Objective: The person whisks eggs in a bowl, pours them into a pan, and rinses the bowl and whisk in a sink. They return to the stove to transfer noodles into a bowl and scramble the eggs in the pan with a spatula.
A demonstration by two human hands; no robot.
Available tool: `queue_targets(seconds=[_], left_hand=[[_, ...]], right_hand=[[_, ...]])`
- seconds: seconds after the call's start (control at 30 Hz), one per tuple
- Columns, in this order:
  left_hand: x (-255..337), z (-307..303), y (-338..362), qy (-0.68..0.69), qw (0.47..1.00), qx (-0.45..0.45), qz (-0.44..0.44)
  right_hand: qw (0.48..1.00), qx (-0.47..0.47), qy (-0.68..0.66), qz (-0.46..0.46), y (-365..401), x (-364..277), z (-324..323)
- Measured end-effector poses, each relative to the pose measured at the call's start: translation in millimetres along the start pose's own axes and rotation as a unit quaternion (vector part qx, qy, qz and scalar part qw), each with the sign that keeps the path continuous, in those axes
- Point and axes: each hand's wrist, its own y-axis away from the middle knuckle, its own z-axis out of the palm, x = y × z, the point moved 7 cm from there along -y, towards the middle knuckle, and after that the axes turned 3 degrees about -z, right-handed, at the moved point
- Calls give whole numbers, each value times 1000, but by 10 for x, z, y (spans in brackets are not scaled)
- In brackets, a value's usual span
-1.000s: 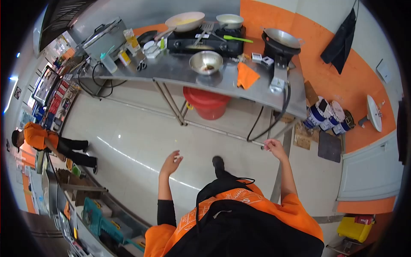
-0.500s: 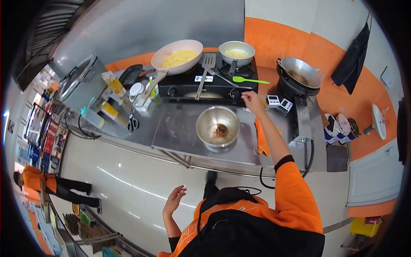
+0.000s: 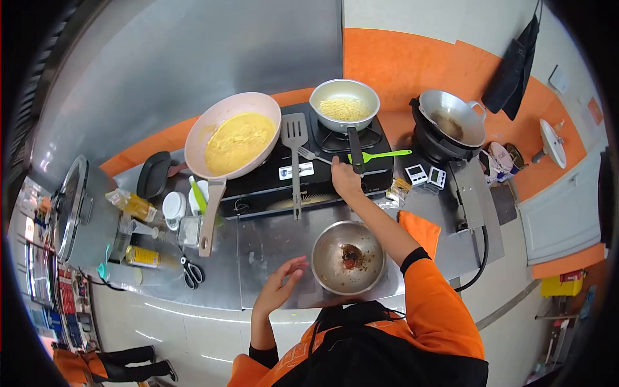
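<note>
My right hand reaches to the stove's front, its fingers closed at the handle end of a fork. The fork's tines rest beside a grey slotted spatula. Just right of those fingers hangs the black handle of a small saucepan, which holds yellow noodles. My left hand is empty, fingers apart, left of a steel bowl. Dark sauce and a red dab lie in that bowl. A large pan with a yellow egg-like layer sits on the stove's left.
A green silicone brush or spatula lies on the black stove. Two timers, an orange cloth and a wok are at right. Scissors, bottles and a big pot stand at left.
My right hand has gone from the stove's right knob to the fork handle. My left hand has risen to beside the bowl. The view has moved closer to the counter.
</note>
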Motion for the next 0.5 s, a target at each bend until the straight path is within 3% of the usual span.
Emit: queue_targets(seconds=[0.17,0.2,0.37,0.43,0.5], left_hand=[[415,-81,-599,24,998,15,57],[508,-111,-717,29,996,31,75],[888,-219,-1449,54,981,139,121],[708,-198,-1954,-11,986,148,78],[654,36,-2269,105,993,41,-37]], right_hand=[[994,-46,-18,-94,41,-65,-163],[994,-14,-34,-105,104,-66,-156],[988,-109,-107,-29,638,33,-724],[986,-99,-132,-29,970,236,-1009],[978,-122,-168,-2,1257,530,-1273]])
